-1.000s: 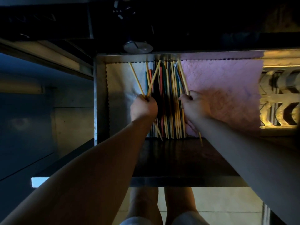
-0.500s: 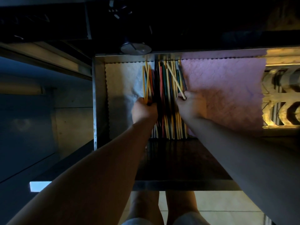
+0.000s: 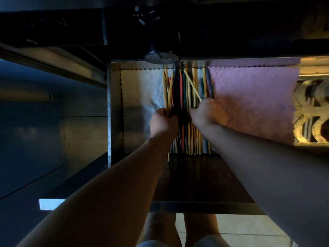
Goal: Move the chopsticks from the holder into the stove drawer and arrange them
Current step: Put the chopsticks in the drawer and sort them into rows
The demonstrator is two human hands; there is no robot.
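Note:
The stove drawer [image 3: 114, 111] stands pulled out below me, lined with a white cloth [image 3: 140, 90] and a pink cloth [image 3: 252, 100]. A bundle of yellow, red, green and dark chopsticks [image 3: 183, 90] lies lengthwise between the two cloths. My left hand [image 3: 162, 122] is closed around a few yellow and dark sticks at the bundle's left side. My right hand [image 3: 207, 113] pinches one yellow chopstick [image 3: 192, 85] that slants across the others. The holder is not in sight.
A round stove knob [image 3: 161, 57] sits above the drawer's back edge. A dark shelf [image 3: 201, 179] lies below the drawer front. A patterned metal grille [image 3: 313, 111] glows at the right. My legs stand on the tiled floor below.
The splayed yellow sticks in my left hand have closed into a tighter bunch near the bundle. My right hand has shifted slightly, still holding a slanted yellow stick.

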